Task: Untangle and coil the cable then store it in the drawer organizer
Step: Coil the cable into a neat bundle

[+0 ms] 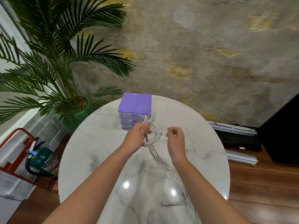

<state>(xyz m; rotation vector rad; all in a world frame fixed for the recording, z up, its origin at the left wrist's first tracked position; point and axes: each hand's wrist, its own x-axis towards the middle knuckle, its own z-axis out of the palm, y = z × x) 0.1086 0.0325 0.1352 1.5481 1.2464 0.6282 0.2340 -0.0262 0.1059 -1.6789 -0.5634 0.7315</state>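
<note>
**White cable half-coiled above the marble table**

We cannot make out much of the cable's (152, 135) ends: one small plug lies on the table (100, 143) near our edge, grey and blurred, and something like connectors shows just right of the coil, too small to tell apart. The strands trailing towards us pass under our right forearm and run off the bottom of the view, so we cannot see how much is still loose. The loops in our grip overlap, and we cannot count them. The lowest drawer of the drawer organizer (135, 105) is partly covered by our left hand and the coil.

The cable is white and thin. Several loops are gathered into a rough ring held upright in the air, just in front of the organizer. From the bottom of the ring several parallel strands drop to the tabletop and spread out in loose curves.

Our left hand (137, 136) has its fingers and thumb curled round the left side of the ring, pinching the loops together. Our right hand (175, 138) hangs just to the right of the coil, apart from it, fingers loosely curled with nothing in them.

The organizer is purple with clear drawer fronts, all pushed in, standing at the far side of the round table.
</note>
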